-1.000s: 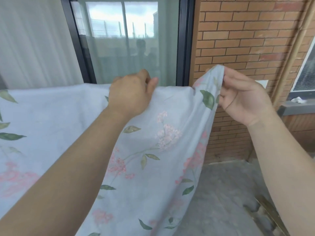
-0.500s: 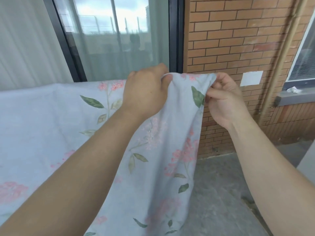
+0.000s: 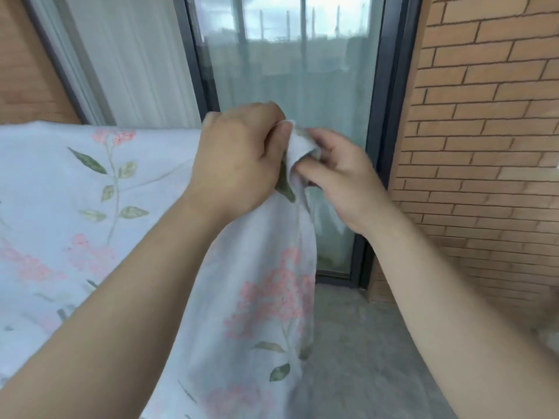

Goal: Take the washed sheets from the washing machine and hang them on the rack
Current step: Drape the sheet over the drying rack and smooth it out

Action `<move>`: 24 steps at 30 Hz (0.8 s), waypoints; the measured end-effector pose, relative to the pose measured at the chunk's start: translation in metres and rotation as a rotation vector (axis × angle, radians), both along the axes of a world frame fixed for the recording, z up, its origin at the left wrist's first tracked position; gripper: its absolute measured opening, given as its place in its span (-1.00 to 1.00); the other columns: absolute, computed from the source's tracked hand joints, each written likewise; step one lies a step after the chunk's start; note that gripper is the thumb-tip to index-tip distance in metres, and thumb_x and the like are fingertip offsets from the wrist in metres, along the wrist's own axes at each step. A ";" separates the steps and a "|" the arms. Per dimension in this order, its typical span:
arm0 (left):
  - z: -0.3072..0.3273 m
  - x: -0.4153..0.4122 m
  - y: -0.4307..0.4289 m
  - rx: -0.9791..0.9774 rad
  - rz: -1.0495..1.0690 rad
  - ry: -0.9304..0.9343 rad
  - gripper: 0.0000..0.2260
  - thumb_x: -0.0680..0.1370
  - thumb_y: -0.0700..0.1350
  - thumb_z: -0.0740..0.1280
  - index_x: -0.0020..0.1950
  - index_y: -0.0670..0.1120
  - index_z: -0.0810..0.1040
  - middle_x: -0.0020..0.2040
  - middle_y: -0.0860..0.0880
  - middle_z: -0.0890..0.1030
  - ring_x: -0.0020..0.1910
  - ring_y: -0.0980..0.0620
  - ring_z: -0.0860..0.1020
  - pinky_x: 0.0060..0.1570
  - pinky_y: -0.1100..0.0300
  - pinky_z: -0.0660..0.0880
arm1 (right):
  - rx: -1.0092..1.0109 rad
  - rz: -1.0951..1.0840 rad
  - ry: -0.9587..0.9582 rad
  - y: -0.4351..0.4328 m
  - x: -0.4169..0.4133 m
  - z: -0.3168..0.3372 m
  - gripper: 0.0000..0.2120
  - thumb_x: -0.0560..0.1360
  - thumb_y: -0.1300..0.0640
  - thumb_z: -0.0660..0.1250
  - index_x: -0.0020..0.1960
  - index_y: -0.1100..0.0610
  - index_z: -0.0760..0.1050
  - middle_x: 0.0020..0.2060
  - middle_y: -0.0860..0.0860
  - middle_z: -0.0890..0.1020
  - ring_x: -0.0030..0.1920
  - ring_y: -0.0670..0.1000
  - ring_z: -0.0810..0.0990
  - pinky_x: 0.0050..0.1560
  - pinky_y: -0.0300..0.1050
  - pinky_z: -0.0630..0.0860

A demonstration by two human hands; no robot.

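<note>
A pale blue sheet printed with pink flowers and green leaves hangs spread across the left half of the view, its top edge level at about chest height. Whatever carries it is hidden under the cloth. My left hand grips the sheet's upper right corner from the left. My right hand pinches the same bunched corner from the right, so the two hands almost touch. Below them the cloth falls in a narrow fold toward the floor.
A dark-framed sliding glass door with pale curtains stands straight ahead. A brick wall fills the right side. Grey concrete floor lies below, to the right of the hanging cloth.
My hands have closed together, gathering the sheet's corner into a small bunch. The view has swung left, so the door now sits behind my hands instead of the brick wall.
</note>
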State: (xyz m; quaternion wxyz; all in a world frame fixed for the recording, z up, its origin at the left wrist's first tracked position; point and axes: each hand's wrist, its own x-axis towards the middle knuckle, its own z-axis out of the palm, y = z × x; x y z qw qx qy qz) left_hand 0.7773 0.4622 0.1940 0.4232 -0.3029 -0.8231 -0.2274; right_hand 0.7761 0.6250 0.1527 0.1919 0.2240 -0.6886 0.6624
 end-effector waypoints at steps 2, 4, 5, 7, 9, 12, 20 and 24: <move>-0.001 0.002 0.006 0.069 -0.002 -0.009 -0.82 0.63 -0.03 0.13 -0.15 0.00 0.42 -0.28 0.14 0.44 -0.20 -0.07 0.46 -0.03 -0.09 0.40 | 0.099 0.137 -0.057 0.005 -0.008 -0.004 -0.92 0.54 0.30 0.40 0.01 0.17 0.61 -0.12 0.09 0.69 -0.08 0.00 0.65 0.05 0.06 0.62; 0.000 0.002 0.008 0.169 -0.034 -0.060 -0.83 0.63 -0.08 0.16 -0.15 -0.01 0.42 -0.31 0.17 0.43 -0.23 0.02 0.44 -0.06 -0.15 0.43 | 0.167 0.183 -0.109 0.006 -0.016 -0.006 -0.87 0.55 0.11 0.42 -0.09 0.18 0.65 -0.11 0.23 0.70 -0.09 0.05 0.65 0.15 0.28 0.57; 0.001 0.003 0.009 0.209 -0.035 -0.084 -0.83 0.63 -0.10 0.17 -0.15 -0.05 0.43 -0.31 0.17 0.44 -0.24 0.04 0.44 -0.07 -0.16 0.44 | 0.189 0.193 -0.121 0.007 -0.019 -0.006 -0.78 0.54 0.03 0.41 -0.12 0.18 0.65 -0.09 0.29 0.68 -0.10 0.09 0.64 0.13 0.36 0.54; 0.004 0.005 0.009 0.261 -0.052 -0.122 -0.82 0.63 -0.15 0.18 -0.15 -0.15 0.45 -0.30 0.09 0.47 -0.26 0.00 0.45 -0.14 -0.10 0.46 | 0.159 0.184 -0.121 0.006 -0.022 -0.003 -0.70 0.56 -0.02 0.37 -0.13 0.22 0.64 -0.09 0.32 0.67 -0.12 0.15 0.65 0.06 0.38 0.56; 0.007 0.006 0.012 0.295 -0.072 -0.140 -0.83 0.64 -0.18 0.20 -0.14 -0.14 0.46 -0.28 -0.02 0.47 -0.25 0.00 0.46 -0.18 0.02 0.44 | 0.082 0.142 -0.088 0.008 -0.026 0.001 -0.66 0.62 0.02 0.31 -0.14 0.27 0.61 -0.17 0.30 0.66 -0.16 0.22 0.68 -0.03 0.34 0.61; 0.009 0.003 0.016 0.282 -0.053 -0.102 -0.83 0.64 -0.19 0.21 -0.14 -0.09 0.47 -0.27 0.00 0.48 -0.24 0.06 0.45 -0.19 0.12 0.40 | 0.157 0.016 0.055 0.008 -0.038 -0.002 -0.73 0.59 0.05 0.28 -0.14 0.22 0.58 -0.24 0.28 0.64 -0.20 0.30 0.63 -0.16 0.25 0.61; 0.001 0.009 0.027 0.414 0.056 -0.124 -0.72 0.66 -0.16 0.17 -0.26 0.00 0.30 -0.36 0.13 0.33 -0.32 0.17 0.31 -0.25 0.21 0.28 | 0.715 0.241 -0.126 -0.017 -0.072 -0.049 -0.59 0.52 0.28 0.24 -0.47 0.10 0.24 -0.62 -0.19 0.44 -0.50 -0.15 0.37 -0.46 -0.29 0.25; 0.002 0.021 0.033 0.349 0.382 -0.176 -0.53 0.45 0.21 0.46 -0.19 -0.14 0.35 -0.33 0.03 0.45 -0.32 0.12 0.43 -0.26 0.15 0.39 | 0.719 0.221 -0.100 -0.034 -0.104 -0.061 -0.71 0.59 0.03 0.20 -0.21 0.14 0.53 -0.24 0.05 0.65 -0.18 0.10 0.61 -0.23 -0.04 0.51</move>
